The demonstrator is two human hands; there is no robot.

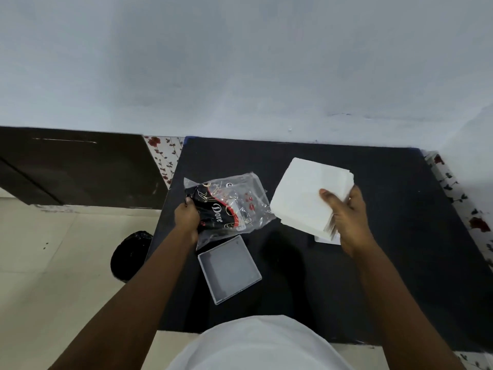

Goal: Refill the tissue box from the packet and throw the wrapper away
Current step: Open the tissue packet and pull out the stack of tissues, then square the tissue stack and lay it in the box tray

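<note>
- A white shirt front [260, 343] fills the near bottom edge, and two bare forearms reach forward from either side of it over a black table [386, 276].
- The open grey tissue box [229, 269] sits on the table just beyond the shirt, between the forearms and nearer the left one; its inside shows bare grey, with no tissues in it.
- The left hand [186, 218] is closed on the near left corner of the clear plastic wrapper [229, 205], which is crumpled, printed black and red with the word "Dove", and lies just beyond the box, overlapping its far edge.
- The right hand [346, 217] grips a thick stack of white tissues [306, 193] at its near right corner, thumb on top and fingers underneath; the stack is tilted and lies right of the wrapper, close against its edge.
- A small white piece [326, 239] shows on the table under the right hand; what it is cannot be told.
- A bin lined with a black bag [132, 256] stands on the pale tiled floor [53, 263], left of the table.
- A dark brown cabinet [80, 166] stands far left, against a grey wall [240, 62].
</note>
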